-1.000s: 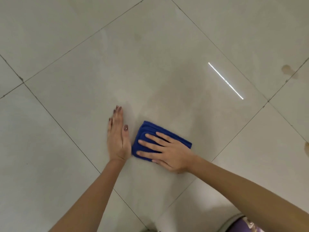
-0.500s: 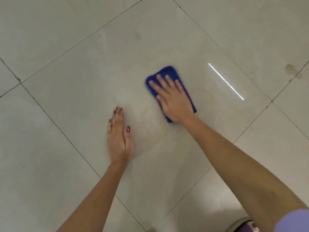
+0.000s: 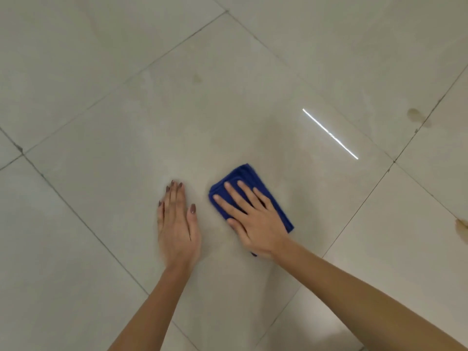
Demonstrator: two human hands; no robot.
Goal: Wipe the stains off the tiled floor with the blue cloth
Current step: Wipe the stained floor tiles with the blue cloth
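Left hand (image 3: 177,224) lay flat on tiled floor (image 3: 101,122), fingers straight and together. Just right of it, right hand (image 3: 255,221) pressed folded blue cloth (image 3: 243,173), fingers spread straight. Farther out: brown stains (image 3: 415,115), mid-right and right edge.

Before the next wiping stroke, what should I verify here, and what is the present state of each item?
1. Folded blue cloth lies flat on the pale tiled floor: ok.
2. Right hand presses the cloth with straight, spread fingers: ok.
3. Left hand rests flat on the floor, apart from the cloth: ok.
4. Brown stain beside the far-right grout line wiped: not ok, it shows.
5. Brown stain at the right edge wiped: not ok.
6. Tile under the cloth clean: cannot tell, covered.
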